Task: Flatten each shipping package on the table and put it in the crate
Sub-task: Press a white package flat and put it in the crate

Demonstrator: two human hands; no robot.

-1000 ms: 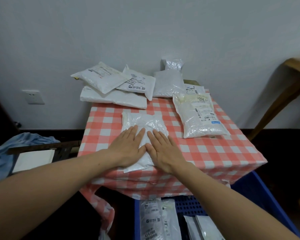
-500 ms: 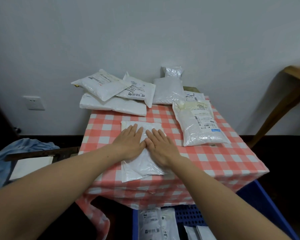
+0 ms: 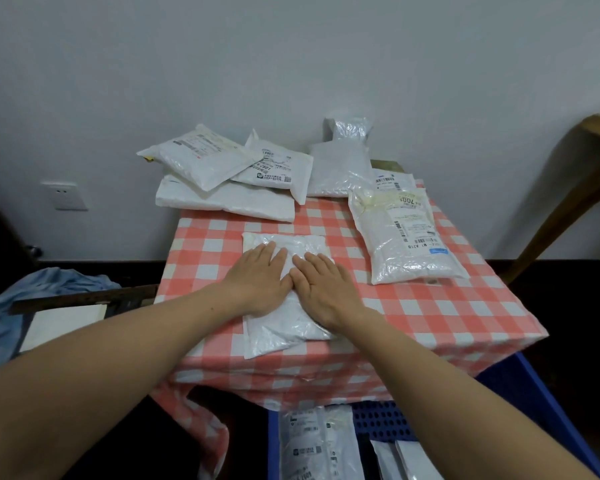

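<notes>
Currently: blue crate [image 3: 520, 403] sits on the floor, nearer the person than either hand and below the right forearm, with a few flattened packages [image 3: 316, 445] lying in it. Next up, left hand [image 3: 257, 278] and right hand [image 3: 326, 289] lie side by side, palms down, fingers straight, pressing on a white package [image 3: 284, 327]. Thumbs nearly touch, and neither hand grips anything. That package lies flat on the checked tablecloth [image 3: 430, 317]; its near end reaches the table's front edge and its far end shows past the fingertips. Right of the right hand, and apart from it, is a labelled package [image 3: 406, 237], label up. Beyond the left fingertips is a stack of three white packages [image 3: 222, 199] at the far table edge. Beyond the right fingertips is a crinkly package [image 3: 340, 171] by the wall. Far left of the left hand are a wall socket [image 3: 65, 195] and a blue cloth [image 3: 49, 282].
</notes>
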